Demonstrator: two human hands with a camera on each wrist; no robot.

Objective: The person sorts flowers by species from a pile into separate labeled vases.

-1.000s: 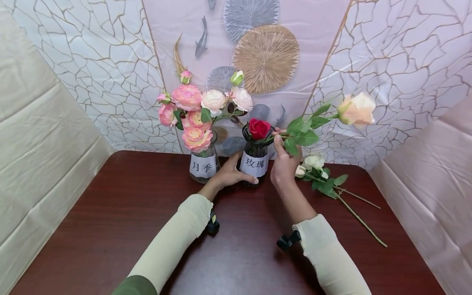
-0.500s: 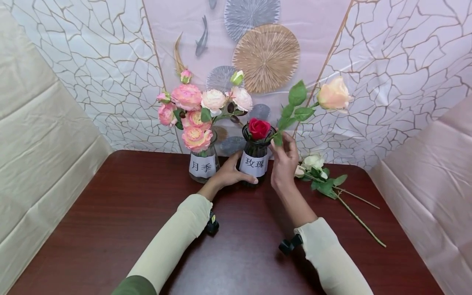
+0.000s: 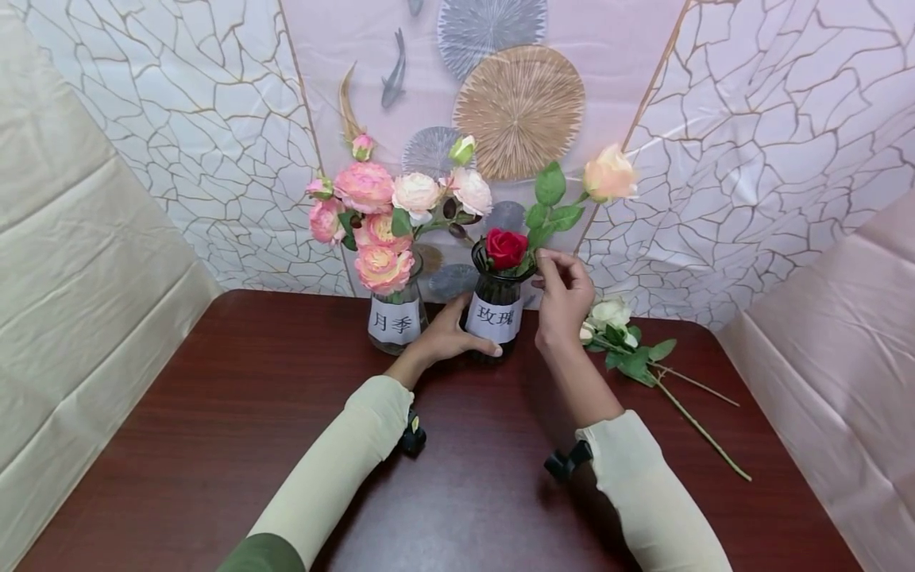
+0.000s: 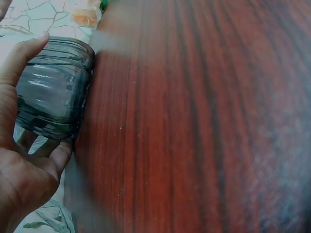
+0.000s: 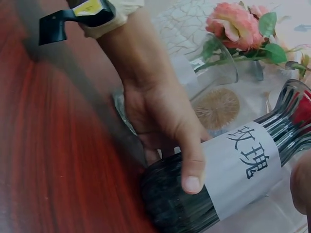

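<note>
My left hand [image 3: 450,338] grips the low part of a dark glass vase [image 3: 493,286] with a white paper label. The thumb lies across its front in the right wrist view, below the label [image 5: 245,160]. A red rose [image 3: 506,248] sits in the vase's mouth. A peach rose [image 3: 610,173] leans to the right, its leafy stem [image 3: 546,222] reaching down to the vase's right rim. There my right hand [image 3: 565,302] pinches the stem low down, fingers curled right at the rim. The stem's lower end is hidden. In the left wrist view the dark vase [image 4: 53,87] shows between thumb and fingers.
A clear labelled vase [image 3: 393,322] with pink and cream flowers [image 3: 364,191] stands close to the left of the dark one. White roses [image 3: 611,314] with a long green stem lie at the right on the brown table [image 3: 286,445]. A patterned backdrop [image 3: 214,143] rises behind.
The peach rose has swung left and more upright, its stem now at the vase mouth. My right hand has shifted slightly right and up. My left hand stays on the vase.
</note>
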